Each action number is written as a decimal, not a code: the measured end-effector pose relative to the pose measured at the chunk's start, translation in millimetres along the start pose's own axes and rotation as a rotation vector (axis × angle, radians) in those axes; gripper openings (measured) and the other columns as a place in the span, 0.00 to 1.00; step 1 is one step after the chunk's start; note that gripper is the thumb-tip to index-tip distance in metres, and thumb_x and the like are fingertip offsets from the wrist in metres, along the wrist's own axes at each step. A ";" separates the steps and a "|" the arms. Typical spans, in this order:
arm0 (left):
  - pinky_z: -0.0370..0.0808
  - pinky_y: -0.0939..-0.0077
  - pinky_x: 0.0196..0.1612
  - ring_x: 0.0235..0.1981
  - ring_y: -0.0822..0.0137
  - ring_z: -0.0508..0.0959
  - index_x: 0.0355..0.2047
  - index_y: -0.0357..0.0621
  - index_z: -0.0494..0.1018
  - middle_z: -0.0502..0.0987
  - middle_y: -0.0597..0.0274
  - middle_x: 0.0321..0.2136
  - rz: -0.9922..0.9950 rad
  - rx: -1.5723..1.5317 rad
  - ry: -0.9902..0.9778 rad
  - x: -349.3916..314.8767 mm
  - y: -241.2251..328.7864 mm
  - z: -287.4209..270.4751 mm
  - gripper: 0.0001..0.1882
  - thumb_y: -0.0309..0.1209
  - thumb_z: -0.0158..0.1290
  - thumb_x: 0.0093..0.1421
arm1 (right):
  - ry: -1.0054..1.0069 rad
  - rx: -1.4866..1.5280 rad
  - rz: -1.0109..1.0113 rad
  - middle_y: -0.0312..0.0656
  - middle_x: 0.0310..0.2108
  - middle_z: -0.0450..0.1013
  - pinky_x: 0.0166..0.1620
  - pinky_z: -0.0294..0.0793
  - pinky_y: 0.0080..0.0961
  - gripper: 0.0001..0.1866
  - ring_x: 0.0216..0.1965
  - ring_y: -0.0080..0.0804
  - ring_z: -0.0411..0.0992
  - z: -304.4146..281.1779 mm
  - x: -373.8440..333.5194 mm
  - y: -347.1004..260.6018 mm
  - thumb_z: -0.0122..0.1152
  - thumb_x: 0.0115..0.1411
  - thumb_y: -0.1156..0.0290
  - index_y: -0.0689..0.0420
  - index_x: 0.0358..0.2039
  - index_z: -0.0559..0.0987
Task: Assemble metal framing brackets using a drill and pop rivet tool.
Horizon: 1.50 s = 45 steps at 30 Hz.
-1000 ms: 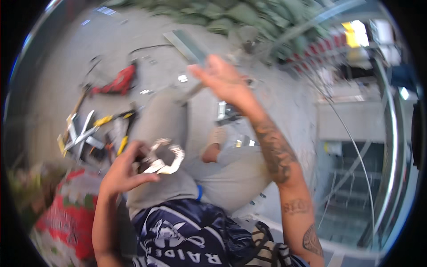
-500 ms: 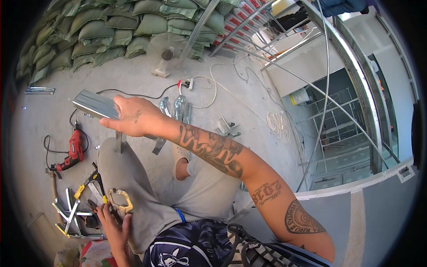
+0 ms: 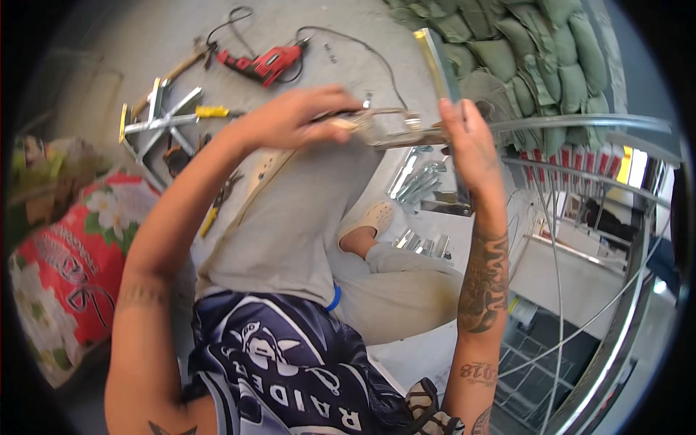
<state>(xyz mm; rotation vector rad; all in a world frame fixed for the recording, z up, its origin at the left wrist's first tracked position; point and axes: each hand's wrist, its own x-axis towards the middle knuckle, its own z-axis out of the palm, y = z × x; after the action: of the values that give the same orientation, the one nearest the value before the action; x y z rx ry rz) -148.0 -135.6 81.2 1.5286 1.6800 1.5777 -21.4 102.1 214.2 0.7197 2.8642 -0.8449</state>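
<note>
My left hand (image 3: 301, 119) is closed around the handles of a locking C-clamp (image 3: 380, 129), blurred by motion above my thigh. The clamp's C-shaped jaws point right, toward the metal channel piece. Holding that silvery metal channel (image 3: 437, 64) at its near end is my right hand (image 3: 471, 141), thumb and fingers pressed on it. The channel stands up and away from me, tilted left. The clamp's jaws are close to the channel's near end; blur hides whether they touch.
On the floor, far left, lie a red corded drill (image 3: 264, 64), a hammer (image 3: 185, 67) and crossed metal strips (image 3: 168, 123). A red floral bag (image 3: 72, 268) stands left. Cut metal pieces (image 3: 417, 177) lie beyond my knee. Green sacks (image 3: 500, 58) and scaffold bars (image 3: 580, 125) are right.
My left hand has lifted the clamp from my thigh up to the channel. My right hand now holds the channel raised on end. The view has swung toward the left.
</note>
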 end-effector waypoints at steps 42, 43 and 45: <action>0.72 0.67 0.44 0.38 0.60 0.77 0.41 0.33 0.76 0.78 0.54 0.36 0.184 -0.306 -0.116 71.0 -62.5 37.4 0.40 0.65 0.53 0.55 | -0.027 0.003 -0.081 0.45 0.23 0.66 0.37 0.67 0.31 0.38 0.29 0.34 0.63 4.3 18.6 -9.2 0.43 0.64 0.33 0.63 0.28 0.69; 0.72 0.67 0.44 0.38 0.59 0.77 0.41 0.33 0.76 0.78 0.53 0.36 0.215 -0.309 -0.077 72.5 -63.9 40.4 0.40 0.66 0.52 0.55 | -0.022 -0.010 -0.097 0.45 0.23 0.66 0.37 0.67 0.32 0.38 0.28 0.34 0.62 4.0 19.6 -9.0 0.43 0.64 0.33 0.63 0.28 0.69; 0.72 0.67 0.43 0.38 0.58 0.77 0.41 0.33 0.76 0.79 0.53 0.36 0.243 -0.312 -0.038 72.1 -67.4 44.3 0.41 0.66 0.52 0.56 | -0.020 -0.021 -0.112 0.45 0.22 0.66 0.37 0.66 0.32 0.38 0.28 0.34 0.62 5.1 20.1 -9.1 0.43 0.64 0.33 0.63 0.28 0.69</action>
<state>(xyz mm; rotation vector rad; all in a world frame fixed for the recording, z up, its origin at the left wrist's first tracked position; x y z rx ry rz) -165.2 -38.4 36.9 1.6284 1.1920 1.8177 -43.7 101.0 210.5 0.5497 2.9141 -0.8287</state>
